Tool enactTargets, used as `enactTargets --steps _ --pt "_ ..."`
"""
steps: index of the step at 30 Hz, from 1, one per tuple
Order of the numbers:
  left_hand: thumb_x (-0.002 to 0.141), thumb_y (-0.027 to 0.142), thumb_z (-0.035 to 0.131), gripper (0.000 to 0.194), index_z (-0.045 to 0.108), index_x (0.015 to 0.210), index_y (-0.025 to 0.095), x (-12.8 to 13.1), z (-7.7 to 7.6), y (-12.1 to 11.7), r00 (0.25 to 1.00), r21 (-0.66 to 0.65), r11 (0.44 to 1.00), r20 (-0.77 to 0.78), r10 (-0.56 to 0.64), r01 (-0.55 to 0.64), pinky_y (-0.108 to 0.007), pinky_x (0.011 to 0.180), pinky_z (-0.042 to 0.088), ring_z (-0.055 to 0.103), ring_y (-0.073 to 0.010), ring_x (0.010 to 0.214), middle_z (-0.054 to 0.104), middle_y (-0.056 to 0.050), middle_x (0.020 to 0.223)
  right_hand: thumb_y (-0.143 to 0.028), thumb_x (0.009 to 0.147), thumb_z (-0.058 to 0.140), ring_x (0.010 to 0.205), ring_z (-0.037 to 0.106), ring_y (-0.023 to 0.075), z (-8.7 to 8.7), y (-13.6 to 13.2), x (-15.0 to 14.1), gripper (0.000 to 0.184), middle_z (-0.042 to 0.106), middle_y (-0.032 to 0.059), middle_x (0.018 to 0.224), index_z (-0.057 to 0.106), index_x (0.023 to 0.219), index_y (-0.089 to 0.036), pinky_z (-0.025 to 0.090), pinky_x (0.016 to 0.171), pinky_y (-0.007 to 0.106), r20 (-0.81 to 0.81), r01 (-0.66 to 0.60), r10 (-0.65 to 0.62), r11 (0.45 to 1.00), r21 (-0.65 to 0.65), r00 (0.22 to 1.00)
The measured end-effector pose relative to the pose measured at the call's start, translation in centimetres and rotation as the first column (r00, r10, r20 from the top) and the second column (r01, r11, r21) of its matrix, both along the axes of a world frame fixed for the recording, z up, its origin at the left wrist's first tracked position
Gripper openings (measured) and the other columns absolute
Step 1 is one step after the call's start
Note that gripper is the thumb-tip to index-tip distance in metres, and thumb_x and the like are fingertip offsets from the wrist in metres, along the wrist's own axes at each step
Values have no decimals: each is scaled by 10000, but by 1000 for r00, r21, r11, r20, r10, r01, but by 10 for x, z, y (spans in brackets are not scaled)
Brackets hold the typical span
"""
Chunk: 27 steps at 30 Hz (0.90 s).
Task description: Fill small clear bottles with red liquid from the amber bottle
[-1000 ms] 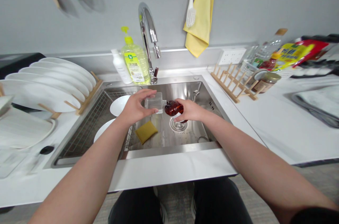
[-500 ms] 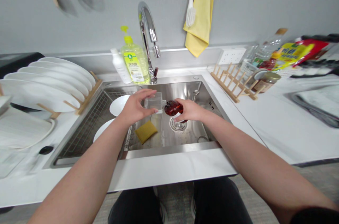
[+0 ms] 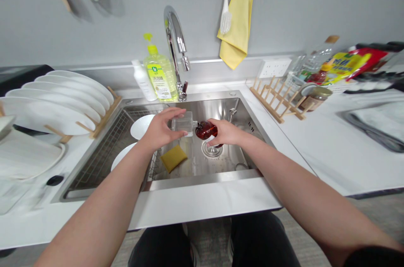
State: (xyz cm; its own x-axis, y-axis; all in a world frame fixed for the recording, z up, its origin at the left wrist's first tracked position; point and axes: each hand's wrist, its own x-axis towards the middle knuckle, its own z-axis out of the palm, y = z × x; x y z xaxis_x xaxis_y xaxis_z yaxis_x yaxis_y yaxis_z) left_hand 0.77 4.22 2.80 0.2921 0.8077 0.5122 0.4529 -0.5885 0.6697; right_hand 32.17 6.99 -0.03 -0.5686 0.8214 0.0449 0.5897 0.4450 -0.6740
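Over the steel sink, my left hand [image 3: 160, 130] grips a small clear square glass bottle [image 3: 183, 124] with a metal neck. My right hand [image 3: 226, 133] holds a dark red glass vessel [image 3: 205, 130], its exact kind unclear, and my fingers hide part of it. The metal neck points at the red glass and meets it or nearly does. Below my hands, a yellow sponge [image 3: 173, 157] lies on the sink floor, and the drain [image 3: 211, 150] sits under my right hand.
Two white plates [image 3: 141, 126] lean on a wire rack [image 3: 101, 157] inside the sink. A chrome faucet [image 3: 175, 35] and a green dish soap bottle [image 3: 159, 75] stand behind. White plates [image 3: 47, 109] stand in a wooden rack at left; another wooden rack [image 3: 277, 103] stands at right.
Both hands and the two glass objects stay almost where they were. The whole view has shifted only slightly.
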Motion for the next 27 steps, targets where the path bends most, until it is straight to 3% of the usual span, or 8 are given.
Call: enactTargets --steps 17,27 --pt "731 434 1043 769 820 1439 237 -1 -4 1 1000 37 999 -19 -15 16 -556 1078 640 775 -330 1144 789 -154 1371 -323 673 1071 861 735 233 -1 1 0 646 809 7 976 721 1206 -223 471 753 303 -17 -11 11 1000 -18 1000" --pt "751 449 1031 739 820 1425 230 0 2 -2 998 84 996 -64 -10 15 -538 1062 647 777 -303 1097 795 -147 1372 -344 676 1068 867 727 232 1 -1 -1 634 813 12 989 717 1190 -227 467 755 305 9 -13 13 1000 -9 1000"
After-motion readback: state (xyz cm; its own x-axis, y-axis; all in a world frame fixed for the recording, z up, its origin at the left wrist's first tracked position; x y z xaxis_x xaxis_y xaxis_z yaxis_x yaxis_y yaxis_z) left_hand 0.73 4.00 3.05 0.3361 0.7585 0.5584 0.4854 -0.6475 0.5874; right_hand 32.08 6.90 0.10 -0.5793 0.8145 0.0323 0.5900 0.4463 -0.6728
